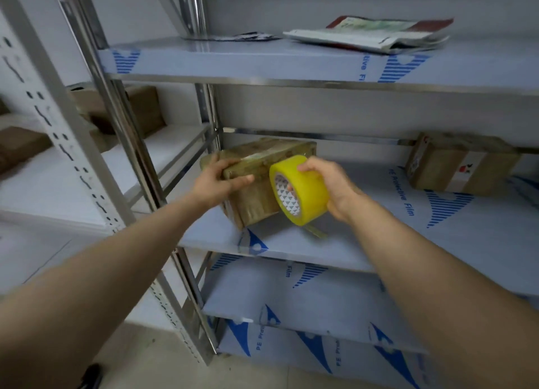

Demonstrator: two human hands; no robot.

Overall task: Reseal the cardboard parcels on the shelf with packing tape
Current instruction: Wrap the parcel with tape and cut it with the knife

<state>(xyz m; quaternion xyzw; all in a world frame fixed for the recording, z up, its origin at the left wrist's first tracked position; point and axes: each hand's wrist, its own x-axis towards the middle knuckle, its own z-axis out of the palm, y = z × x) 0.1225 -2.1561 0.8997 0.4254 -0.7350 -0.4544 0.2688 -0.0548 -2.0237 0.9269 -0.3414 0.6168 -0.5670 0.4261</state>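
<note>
Metal storage rack, middle shelf (379,242) covered in blue-printed protective film. The parcel (262,155) being worked on sits at that shelf's front left corner. The left hand (221,181) grips its top left edge to steady it. The right hand (329,184) clutches the yellow tape roll (309,190), a finger hooked in the core, right up against the box's front. Looks like the start of a strip to me: next the loose tail (316,231) needs sticking down and the roll pulling across the seam. A second parcel (460,167) waits further right, at the back.
</note>
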